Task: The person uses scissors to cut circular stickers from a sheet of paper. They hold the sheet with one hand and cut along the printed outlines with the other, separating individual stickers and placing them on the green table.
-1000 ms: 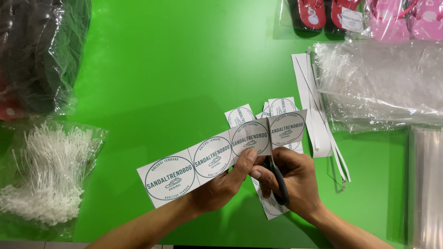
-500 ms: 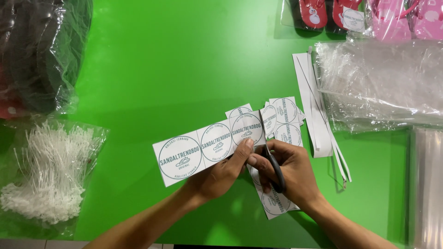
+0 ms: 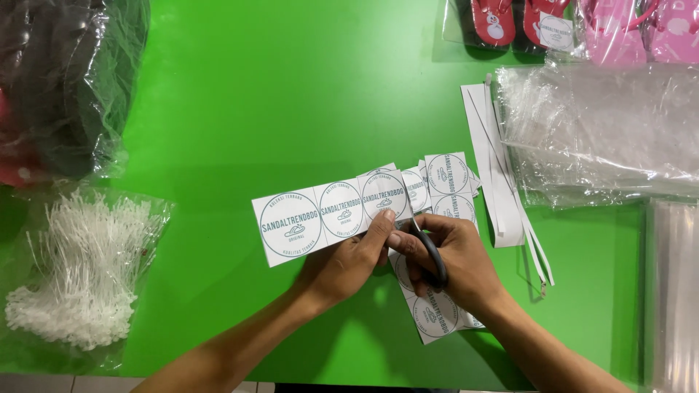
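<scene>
The label strip has been fed rightward since before — now pinched by the left hand at its right end. Beside it, black scissors are gripped by the right hand — cut labels lie just beyond.

left hand: forearm enters from lower left, fingers pinched closed
right hand: forearm enters from lower right, fingers curled shut, touching the left
</scene>
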